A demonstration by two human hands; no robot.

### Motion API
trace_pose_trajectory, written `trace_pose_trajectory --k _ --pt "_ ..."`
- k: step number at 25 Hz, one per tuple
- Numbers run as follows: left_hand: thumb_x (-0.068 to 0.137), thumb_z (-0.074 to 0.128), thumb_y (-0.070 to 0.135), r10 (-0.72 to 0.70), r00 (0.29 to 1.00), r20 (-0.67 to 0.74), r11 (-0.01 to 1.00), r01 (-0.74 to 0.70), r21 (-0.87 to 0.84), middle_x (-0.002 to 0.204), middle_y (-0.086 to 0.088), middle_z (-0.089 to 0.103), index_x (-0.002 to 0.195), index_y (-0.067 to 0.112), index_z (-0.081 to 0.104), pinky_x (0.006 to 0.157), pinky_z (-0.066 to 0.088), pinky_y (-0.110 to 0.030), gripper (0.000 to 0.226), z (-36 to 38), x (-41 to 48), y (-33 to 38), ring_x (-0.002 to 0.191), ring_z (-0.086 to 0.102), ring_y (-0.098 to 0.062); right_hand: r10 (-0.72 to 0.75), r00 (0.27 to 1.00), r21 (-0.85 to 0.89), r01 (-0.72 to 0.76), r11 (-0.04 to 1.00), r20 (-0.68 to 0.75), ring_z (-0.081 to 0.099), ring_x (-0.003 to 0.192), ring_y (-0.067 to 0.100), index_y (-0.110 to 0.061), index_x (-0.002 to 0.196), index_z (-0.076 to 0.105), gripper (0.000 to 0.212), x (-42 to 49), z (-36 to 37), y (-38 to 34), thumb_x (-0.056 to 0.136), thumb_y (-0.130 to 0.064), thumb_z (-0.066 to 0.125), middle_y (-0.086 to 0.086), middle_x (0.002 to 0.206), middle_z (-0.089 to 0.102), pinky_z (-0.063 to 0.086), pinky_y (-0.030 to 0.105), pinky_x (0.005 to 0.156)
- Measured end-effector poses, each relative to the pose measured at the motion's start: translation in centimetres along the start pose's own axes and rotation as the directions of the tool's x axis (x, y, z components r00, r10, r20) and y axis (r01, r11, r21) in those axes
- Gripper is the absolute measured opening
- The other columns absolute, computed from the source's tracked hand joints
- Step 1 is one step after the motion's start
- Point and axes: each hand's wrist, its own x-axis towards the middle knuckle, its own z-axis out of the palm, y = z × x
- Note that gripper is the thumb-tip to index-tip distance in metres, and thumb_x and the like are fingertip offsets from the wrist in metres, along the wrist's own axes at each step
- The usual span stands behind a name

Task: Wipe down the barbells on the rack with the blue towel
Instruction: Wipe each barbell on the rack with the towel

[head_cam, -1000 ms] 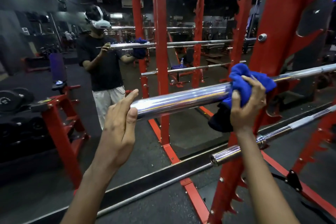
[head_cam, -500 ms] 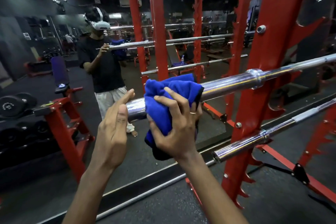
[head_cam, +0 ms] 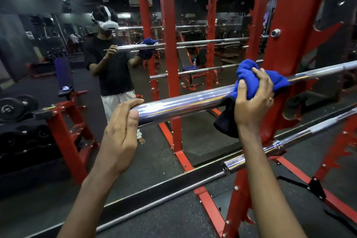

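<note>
1. Now my left hand (head_cam: pixel 121 129) clasps the upper barbell (head_cam: pixel 183 102) at its near-left end, fingers over, thumb in front.
2. My right hand (head_cam: pixel 251 102) grips the blue towel (head_cam: pixel 249 75) bunched round the bar, farther right beside the rack upright (head_cam: pixel 289 44).
3. The bar runs left to right, and its bare sleeve lies between my hands.

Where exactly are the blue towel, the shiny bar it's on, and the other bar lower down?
blue towel (head_cam: pixel 247 69): head view, on the bunched top fold.
upper barbell (head_cam: pixel 183 103): head view, on the middle of its chrome sleeve.
lower barbell (head_cam: pixel 233 163): head view, on the sleeve close to its near end.
</note>
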Motion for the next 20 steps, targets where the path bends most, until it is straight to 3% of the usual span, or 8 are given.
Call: trace_pose_trajectory --k 3,5,8,11,13,15,17,20 --pt "0.107 0.03 0.038 -0.023 1.0 0.021 0.999 0.024 -0.035 0.135 0.012 0.055 0.14 0.023 0.054 0.099 0.042 -0.012 0.043 -0.2 -0.1 0.3 0.125 0.05 0.004 0.038 0.999 0.014 -0.038 0.999 0.039 0.047 0.141 0.017 -0.018 0.139 0.06 0.052 -4.1 0.9 -4.5 0.091 -0.038 0.056 0.0 0.149 0.053 0.033 0.051 0.116" --pt "0.107 0.027 0.043 -0.044 0.997 0.055 0.996 0.048 -0.069 0.143 0.016 0.053 0.145 0.028 0.05 0.111 0.036 -0.017 0.048 -0.5 -0.1 0.0 0.135 0.045 0.004 -0.033 0.991 -0.008 0.034 0.999 0.127 0.048 0.14 0.018 -0.023 0.142 0.058 0.056 -7.9 1.3 -8.1 0.09 -0.042 0.055 -0.004 0.15 0.052 0.031 0.055 0.115" --pt "0.106 0.021 0.054 -0.089 0.992 0.087 0.948 0.111 -0.297 0.151 0.013 0.051 0.149 0.03 0.047 0.122 0.028 -0.037 0.056 -0.6 -0.4 -1.2 0.143 0.041 -0.005 -0.24 0.932 0.065 0.232 0.971 0.271 0.051 0.137 0.021 -0.031 0.139 0.06 0.058 -13.2 1.9 -12.3 0.084 -0.045 0.061 -0.006 0.149 0.052 0.028 0.054 0.114" --pt "0.103 0.023 0.063 -0.115 0.991 0.073 0.841 0.136 -0.523 0.154 0.002 0.048 0.151 0.021 0.045 0.123 0.022 -0.051 0.067 -0.1 -0.8 -1.3 0.147 0.038 -0.018 -0.522 0.794 0.155 0.499 0.852 0.312 0.046 0.141 0.014 -0.037 0.141 0.053 0.059 -16.6 2.2 -11.4 0.084 -0.037 0.067 -0.004 0.155 0.044 0.031 0.053 0.112" --pt "0.106 0.027 0.054 -0.09 0.996 0.022 0.907 0.091 -0.41 0.153 0.003 0.049 0.149 0.02 0.046 0.122 0.025 -0.051 0.059 0.0 -1.1 -0.7 0.146 0.039 -0.017 -0.661 0.686 0.164 0.646 0.745 0.302 0.044 0.139 0.01 -0.04 0.141 0.05 0.06 -17.1 2.0 -8.6 0.087 -0.03 0.073 -0.006 0.159 0.034 0.038 0.05 0.107" --pt "0.107 0.032 0.038 0.037 0.999 -0.021 0.999 -0.038 -0.025 0.151 0.004 0.047 0.147 0.021 0.047 0.119 0.029 -0.045 0.046 0.2 -1.3 -0.3 0.144 0.038 -0.011 -0.7 0.656 0.15 0.69 0.708 0.284 0.047 0.136 0.011 -0.042 0.14 0.048 0.063 -16.1 1.8 -5.5 0.086 -0.025 0.075 -0.009 0.162 0.028 0.04 0.047 0.104" --pt "0.106 0.036 0.034 0.123 0.992 -0.024 0.959 -0.113 0.262 0.144 0.001 0.049 0.145 0.021 0.048 0.11 0.033 -0.037 0.043 0.4 -1.2 -0.5 0.134 0.043 -0.01 -0.631 0.734 0.162 0.611 0.775 0.252 0.045 0.139 0.015 -0.038 0.142 0.043 0.063 -13.6 1.2 -2.7 0.085 -0.022 0.067 -0.011 0.165 0.026 0.042 0.052 0.104" --pt "0.106 0.036 0.04 0.161 0.986 -0.041 0.927 -0.136 0.348 0.12 -0.004 0.057 0.135 0.017 0.055 0.094 0.036 -0.035 0.042 0.6 -0.2 -0.8 0.109 0.051 -0.015 -0.412 0.897 0.101 0.401 0.911 0.16 0.041 0.144 0.022 -0.025 0.143 0.049 0.048 -7.5 0.1 0.4 0.097 -0.033 0.057 0.006 0.156 0.042 0.038 0.062 0.108"
